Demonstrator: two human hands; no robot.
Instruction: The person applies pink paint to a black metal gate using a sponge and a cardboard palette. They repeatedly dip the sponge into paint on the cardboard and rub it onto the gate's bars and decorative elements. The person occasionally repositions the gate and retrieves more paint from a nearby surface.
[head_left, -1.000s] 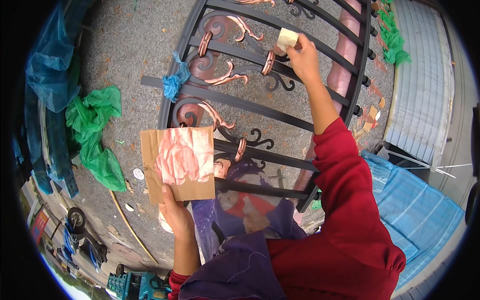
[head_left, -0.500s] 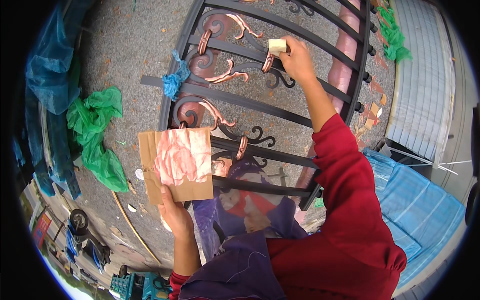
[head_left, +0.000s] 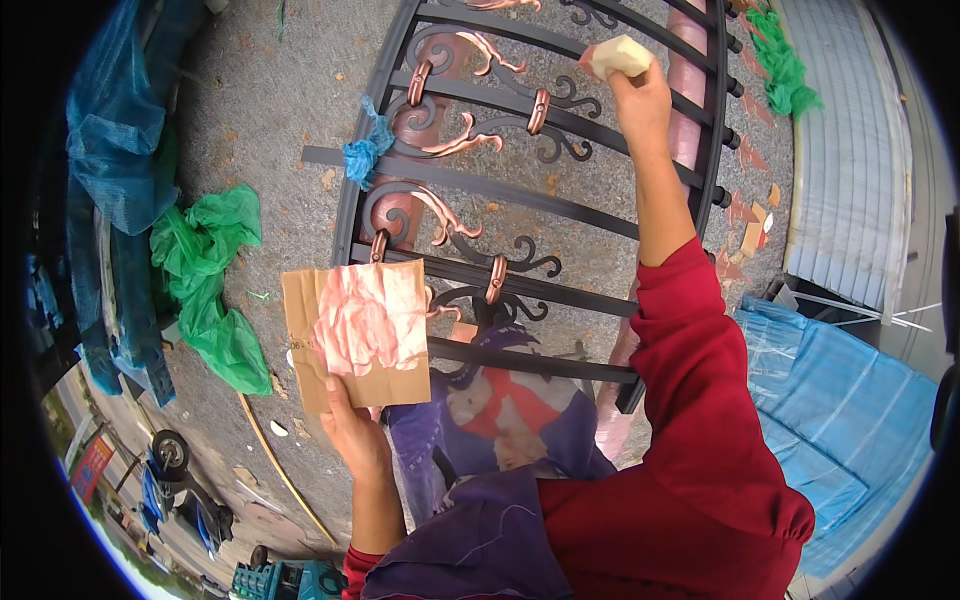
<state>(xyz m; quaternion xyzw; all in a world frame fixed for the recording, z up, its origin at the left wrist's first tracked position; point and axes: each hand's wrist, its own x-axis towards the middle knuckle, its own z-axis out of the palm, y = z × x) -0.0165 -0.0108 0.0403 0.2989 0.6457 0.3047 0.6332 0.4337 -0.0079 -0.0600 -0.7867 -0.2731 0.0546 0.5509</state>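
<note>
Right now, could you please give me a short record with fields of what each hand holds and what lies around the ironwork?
Left hand: grips the lower edge of a brown cardboard piece smeared with pink paint.
Right hand: arm stretched out, closed on a pale cream sponge pad at the far bars.
Work piece: black wrought-iron grille with copper-coloured scrolls, lying flat on the gravel ground.
On the grille: small blue rag.
Nearby: crumpled green plastic sheet at left, blue tarpaulin at right.
</note>
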